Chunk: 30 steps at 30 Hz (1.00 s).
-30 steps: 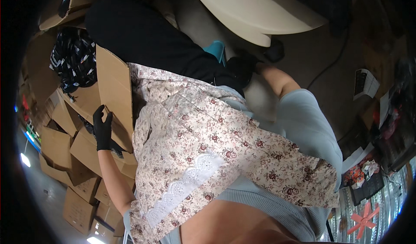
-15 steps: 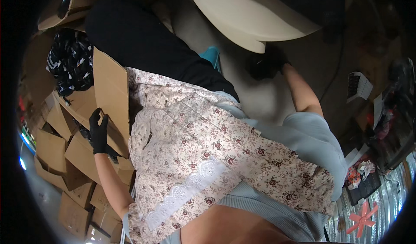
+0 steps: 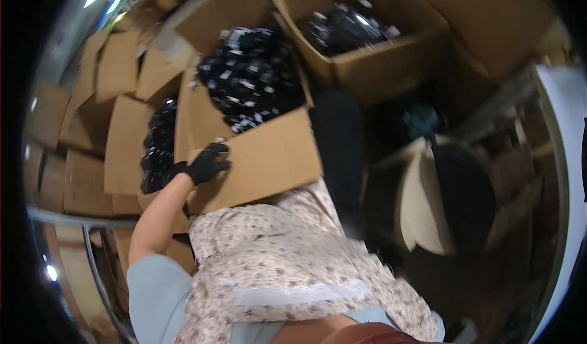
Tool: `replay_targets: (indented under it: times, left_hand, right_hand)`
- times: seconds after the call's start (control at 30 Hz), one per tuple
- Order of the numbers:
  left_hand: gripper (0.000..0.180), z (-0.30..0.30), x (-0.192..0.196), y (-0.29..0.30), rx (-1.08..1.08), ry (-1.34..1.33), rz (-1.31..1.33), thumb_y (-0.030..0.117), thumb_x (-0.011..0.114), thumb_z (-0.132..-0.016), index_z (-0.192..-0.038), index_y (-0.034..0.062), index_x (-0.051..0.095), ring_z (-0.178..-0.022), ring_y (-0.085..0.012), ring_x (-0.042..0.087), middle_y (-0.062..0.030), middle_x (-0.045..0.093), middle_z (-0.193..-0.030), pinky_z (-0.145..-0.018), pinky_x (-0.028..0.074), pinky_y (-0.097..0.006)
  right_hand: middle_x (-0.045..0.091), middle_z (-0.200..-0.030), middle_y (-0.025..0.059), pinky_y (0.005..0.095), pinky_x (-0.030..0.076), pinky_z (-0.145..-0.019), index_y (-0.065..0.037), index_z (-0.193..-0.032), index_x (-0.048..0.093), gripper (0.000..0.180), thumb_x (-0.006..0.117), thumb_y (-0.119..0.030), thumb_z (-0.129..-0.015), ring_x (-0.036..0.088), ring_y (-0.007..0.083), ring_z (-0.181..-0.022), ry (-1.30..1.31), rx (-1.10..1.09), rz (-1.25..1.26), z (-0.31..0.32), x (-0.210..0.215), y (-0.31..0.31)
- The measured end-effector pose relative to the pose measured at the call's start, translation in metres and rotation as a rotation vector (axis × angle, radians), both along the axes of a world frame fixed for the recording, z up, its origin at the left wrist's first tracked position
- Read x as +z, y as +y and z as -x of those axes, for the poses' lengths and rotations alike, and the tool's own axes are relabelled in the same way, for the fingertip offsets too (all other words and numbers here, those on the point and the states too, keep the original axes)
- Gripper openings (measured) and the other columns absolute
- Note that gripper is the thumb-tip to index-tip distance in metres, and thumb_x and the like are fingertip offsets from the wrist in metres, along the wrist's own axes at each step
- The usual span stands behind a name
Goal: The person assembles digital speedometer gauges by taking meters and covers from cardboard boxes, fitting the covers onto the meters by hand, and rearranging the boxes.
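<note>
i've got the left hand [image 3: 206, 163] in a black glove, fingers curled over the top edge of the near wall of an open cardboard box [image 3: 257, 154], clamped on that brown flap as if to steady or pull it, that's my read. just beyond the fingers the box is heaped with small glossy black packets [image 3: 254, 84] with pale labels, shiny and crinkly against the matte, stiff card. the right hand, i can't find it anywhere in view. further out past the left hand sits a second open box [image 3: 367, 44] with the same dark shiny load. off to the hand's left, more flat brown cartons [image 3: 122, 142] are stacked and leaning. below the hand, a soft floral-print apron [image 3: 287, 264] drapes over a pale blue sleeve [image 3: 156, 292].
</note>
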<state>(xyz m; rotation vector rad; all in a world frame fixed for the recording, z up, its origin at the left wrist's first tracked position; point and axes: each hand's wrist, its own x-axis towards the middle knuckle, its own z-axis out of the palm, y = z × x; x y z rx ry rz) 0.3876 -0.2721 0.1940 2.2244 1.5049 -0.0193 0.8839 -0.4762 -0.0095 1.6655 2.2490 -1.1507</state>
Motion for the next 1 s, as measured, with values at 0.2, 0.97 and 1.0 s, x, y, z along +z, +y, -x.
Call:
replay_targets:
  times: [0.2,0.97,1.0]
  left_hand:
    - [0.051,-0.032,-0.004,-0.01,0.058,-0.193,-0.023,0.028,0.075,-0.08,-0.121,0.0033,0.057,-0.107,-0.0289,0.059,-0.0175,0.058,-0.119,-0.091,0.049,-0.039]
    - [0.116,-0.023,-0.02,0.029,-0.07,0.025,-0.155,0.053,0.083,-0.05,-0.146,0.0114,0.032,-0.135,-0.0365,0.03,-0.0206,0.036,-0.143,-0.114,0.017,-0.05]
    - [0.117,-0.02,-0.017,0.035,-0.072,0.031,-0.117,0.053,0.084,-0.049,-0.146,0.0114,0.032,-0.135,-0.0355,0.032,-0.0202,0.039,-0.142,-0.113,0.018,-0.049]
  right_hand:
    - [0.064,-0.111,0.0175,0.0414,0.047,-0.091,-0.006,-0.117,0.058,0.038,0.054,-0.033,-0.092,0.061,0.0344,-0.104,-0.144,0.404,0.008,0.019,0.097,0.065]
    - [0.066,-0.108,0.009,0.0316,0.052,-0.08,-0.001,-0.122,0.055,0.037,0.064,-0.009,-0.088,0.063,0.0191,-0.093,0.96,-0.67,-0.093,-0.061,0.343,0.355]
    - [0.066,-0.108,0.0082,0.0313,0.052,-0.082,-0.002,-0.123,0.055,0.036,0.064,-0.01,-0.089,0.063,0.0186,-0.094,1.026,-0.684,-0.005,-0.074,0.32,0.382]
